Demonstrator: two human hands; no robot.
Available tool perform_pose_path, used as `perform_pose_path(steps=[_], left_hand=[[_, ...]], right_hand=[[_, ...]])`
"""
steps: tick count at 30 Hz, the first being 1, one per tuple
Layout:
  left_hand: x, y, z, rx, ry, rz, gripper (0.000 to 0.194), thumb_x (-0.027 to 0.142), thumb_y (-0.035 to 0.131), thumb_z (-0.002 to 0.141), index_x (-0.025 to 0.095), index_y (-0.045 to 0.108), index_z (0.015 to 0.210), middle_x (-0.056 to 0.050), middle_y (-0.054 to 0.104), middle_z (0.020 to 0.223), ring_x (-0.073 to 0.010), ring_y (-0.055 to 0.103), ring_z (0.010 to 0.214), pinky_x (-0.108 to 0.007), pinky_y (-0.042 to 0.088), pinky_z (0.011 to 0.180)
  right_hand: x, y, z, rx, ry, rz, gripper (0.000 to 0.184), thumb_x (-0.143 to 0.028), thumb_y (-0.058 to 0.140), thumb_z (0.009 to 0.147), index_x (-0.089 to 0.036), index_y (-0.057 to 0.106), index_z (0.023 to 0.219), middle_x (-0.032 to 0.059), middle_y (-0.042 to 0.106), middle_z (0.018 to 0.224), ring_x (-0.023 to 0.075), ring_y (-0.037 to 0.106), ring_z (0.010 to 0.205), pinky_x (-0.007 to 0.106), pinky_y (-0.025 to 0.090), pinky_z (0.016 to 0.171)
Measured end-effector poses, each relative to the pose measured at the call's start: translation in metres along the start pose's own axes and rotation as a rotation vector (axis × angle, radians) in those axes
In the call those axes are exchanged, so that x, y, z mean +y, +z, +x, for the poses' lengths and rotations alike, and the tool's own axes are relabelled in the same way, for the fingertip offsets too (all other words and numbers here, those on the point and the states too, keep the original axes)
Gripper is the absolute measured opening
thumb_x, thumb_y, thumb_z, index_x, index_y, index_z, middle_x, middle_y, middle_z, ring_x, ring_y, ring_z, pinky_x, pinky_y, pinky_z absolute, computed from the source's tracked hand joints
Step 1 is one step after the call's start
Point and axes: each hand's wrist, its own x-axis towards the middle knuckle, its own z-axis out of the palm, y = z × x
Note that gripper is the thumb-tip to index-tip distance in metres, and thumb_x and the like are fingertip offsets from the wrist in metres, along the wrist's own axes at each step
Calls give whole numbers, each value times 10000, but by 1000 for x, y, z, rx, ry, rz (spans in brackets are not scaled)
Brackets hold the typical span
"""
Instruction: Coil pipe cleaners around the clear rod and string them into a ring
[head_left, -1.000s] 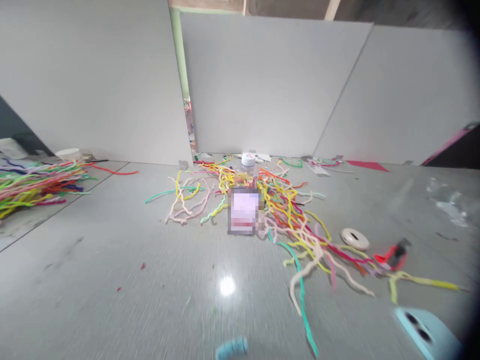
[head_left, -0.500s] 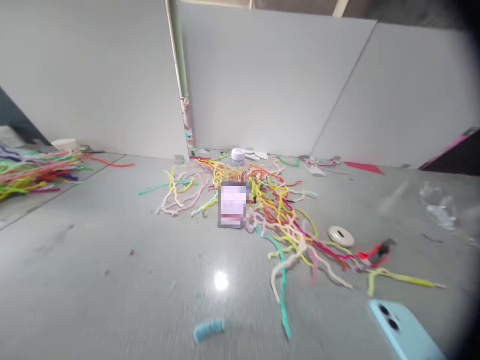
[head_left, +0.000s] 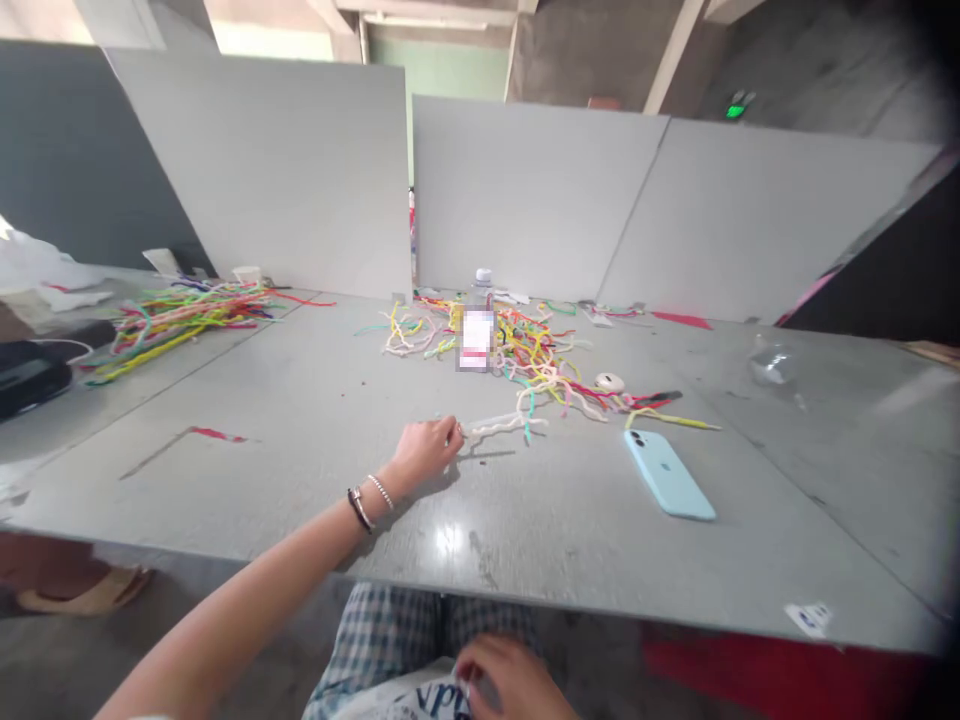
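My left hand (head_left: 424, 452) reaches out over the grey table (head_left: 300, 470), its fingers pinched on the end of a white pipe cleaner (head_left: 499, 423) that lies toward a tangled pile of coloured pipe cleaners (head_left: 525, 355). Bracelets circle that wrist. My right hand (head_left: 506, 682) is low at my lap below the table edge, with fingers curled on a white printed bag (head_left: 420, 700). A small blurred-label bottle (head_left: 477, 335) stands in the pile.
A light blue phone (head_left: 666, 475) lies face down to the right. A white round disc (head_left: 609, 382) sits by the pile. A second heap of pipe cleaners (head_left: 176, 315) lies far left. Grey partition boards (head_left: 525, 200) stand behind. Clear plastic (head_left: 772, 362) sits far right.
The view has pulled back and tilted down, so the table edge, my lap and both hands now show. My left hand now pinches a white pipe cleaner.
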Motion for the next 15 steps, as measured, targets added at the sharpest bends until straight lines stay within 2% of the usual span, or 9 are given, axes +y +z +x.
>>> perform_pose_path(steps=[2,4,6,7,8,10,12,14,15], left_hand=[[5,-4,5,41,21,15,299,288,364,963,180,630,884,-116,718,831,-225,668,726,-298,365,620],[11,-7,14,73,45,27,286,297,376,961,198,634,887,-86,725,833,-214,672,735,-280,356,612],[16,-6,24,105,52,34,275,287,382,958,203,637,897,-72,727,828,-205,672,742,-266,342,606],[18,-4,29,122,50,34,278,285,376,962,202,637,915,-74,727,838,-203,672,752,-262,338,606],[20,-1,32,136,43,32,295,283,354,971,198,634,937,-80,727,848,-204,672,762,-262,334,607],[20,8,36,160,17,24,331,280,308,989,187,625,978,-95,728,878,-210,673,795,-265,326,609],[17,18,35,171,-13,20,331,272,302,992,181,620,1009,-101,728,895,-214,673,805,-267,319,608],[12,24,31,181,-29,26,332,281,306,993,179,620,1015,-103,727,889,-219,672,795,-271,312,600],[9,26,28,189,-31,32,333,285,306,993,178,621,1019,-104,726,891,-221,671,791,-272,311,598]], right_hand=[[-9,-29,9,25,-203,71,228,-104,676,712,-200,665,918,1,704,865,151,655,805,234,520,760],[-17,-68,19,297,-279,75,226,-143,551,789,-200,635,990,45,686,937,179,632,884,294,503,841],[-15,-108,37,562,-255,21,214,-181,484,840,-215,611,1009,66,663,997,202,605,976,351,474,919],[-9,-126,50,719,-194,-17,217,-192,487,833,-216,607,1013,81,655,1030,222,590,1024,381,461,944],[-1,-140,66,813,-130,-23,279,-180,494,812,-193,589,1075,120,629,1095,261,549,1105,452,412,1000],[19,-158,102,900,-54,-18,419,-151,511,780,-153,539,1197,181,540,1264,327,407,1279,579,228,1098],[36,-163,137,918,-37,8,462,-141,535,779,-142,524,1241,184,499,1329,333,317,1353,583,125,1134],[45,-160,164,887,-63,62,402,-154,587,785,-152,572,1186,163,541,1293,323,365,1328,549,152,1141],[47,-157,174,867,-80,101,336,-175,612,799,-154,602,1134,149,582,1236,314,431,1276,538,205,1127]])
